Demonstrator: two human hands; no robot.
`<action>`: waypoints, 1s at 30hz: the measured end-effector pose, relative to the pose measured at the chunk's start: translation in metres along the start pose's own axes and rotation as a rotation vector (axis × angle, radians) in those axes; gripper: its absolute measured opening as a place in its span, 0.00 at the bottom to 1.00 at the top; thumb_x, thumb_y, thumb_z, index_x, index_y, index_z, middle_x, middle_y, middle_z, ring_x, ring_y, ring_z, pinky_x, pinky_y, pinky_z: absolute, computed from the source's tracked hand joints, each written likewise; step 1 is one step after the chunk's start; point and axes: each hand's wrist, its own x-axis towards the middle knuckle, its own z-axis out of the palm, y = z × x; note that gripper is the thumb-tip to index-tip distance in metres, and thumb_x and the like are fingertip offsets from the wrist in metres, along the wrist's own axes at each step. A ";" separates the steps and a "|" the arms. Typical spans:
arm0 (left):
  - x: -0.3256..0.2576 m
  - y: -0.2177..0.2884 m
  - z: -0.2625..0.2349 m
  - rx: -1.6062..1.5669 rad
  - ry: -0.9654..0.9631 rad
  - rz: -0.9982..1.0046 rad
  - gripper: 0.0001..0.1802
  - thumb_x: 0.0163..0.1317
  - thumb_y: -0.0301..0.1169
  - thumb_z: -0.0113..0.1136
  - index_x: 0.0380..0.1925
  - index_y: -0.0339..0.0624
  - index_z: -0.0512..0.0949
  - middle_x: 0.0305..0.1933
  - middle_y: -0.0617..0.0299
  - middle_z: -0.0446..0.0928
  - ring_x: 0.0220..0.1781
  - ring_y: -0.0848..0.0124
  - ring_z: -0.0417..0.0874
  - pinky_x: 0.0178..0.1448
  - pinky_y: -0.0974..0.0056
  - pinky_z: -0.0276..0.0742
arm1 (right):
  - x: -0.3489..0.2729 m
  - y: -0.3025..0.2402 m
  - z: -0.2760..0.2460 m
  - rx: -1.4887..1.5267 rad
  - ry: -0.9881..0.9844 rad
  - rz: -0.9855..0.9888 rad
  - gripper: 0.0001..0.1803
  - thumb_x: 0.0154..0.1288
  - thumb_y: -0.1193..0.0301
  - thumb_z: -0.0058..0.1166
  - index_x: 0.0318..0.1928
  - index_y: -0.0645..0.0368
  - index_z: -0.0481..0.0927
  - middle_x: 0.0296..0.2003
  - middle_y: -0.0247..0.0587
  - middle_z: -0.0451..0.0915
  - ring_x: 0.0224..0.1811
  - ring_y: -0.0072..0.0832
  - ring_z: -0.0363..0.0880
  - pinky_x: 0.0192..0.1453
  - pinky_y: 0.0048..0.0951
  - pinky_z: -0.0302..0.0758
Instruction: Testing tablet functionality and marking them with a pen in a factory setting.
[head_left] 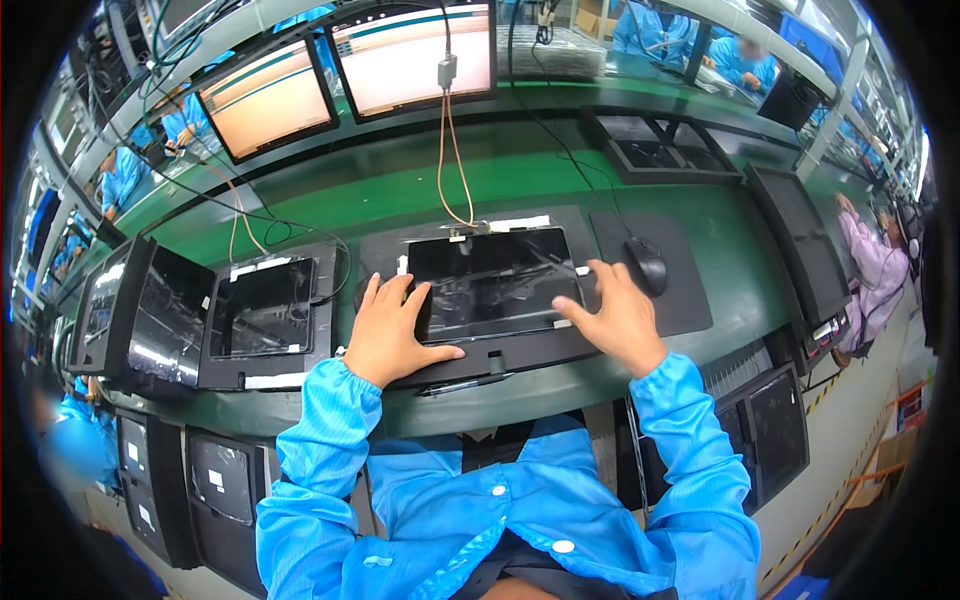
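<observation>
A dark, glossy display panel lies flat in a black fixture on the green bench in front of me. My left hand rests at the panel's left edge, fingers spread and thumb stretched along the near side. At the right edge is my right hand, its thumb and fingers apart, near a small white tab there. Neither hand grips anything. Thin pinkish cables run down to a connector at the fixture's far edge. A pen lies along the near edge.
A second panel sits in another fixture to the left, beside stacked black trays. On the right are a mouse on a dark mat and more black trays. Two lit monitors stand behind. People in blue work farther back.
</observation>
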 end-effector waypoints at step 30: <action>-0.081 0.098 0.050 -0.667 0.121 0.310 0.07 0.62 0.27 0.70 0.35 0.35 0.83 0.31 0.51 0.82 0.31 0.54 0.84 0.37 0.55 0.80 | 0.271 0.268 -0.133 -0.689 0.350 0.221 0.41 0.70 0.45 0.60 0.76 0.51 0.69 0.75 0.48 0.66 0.81 0.46 0.60 0.84 0.52 0.53</action>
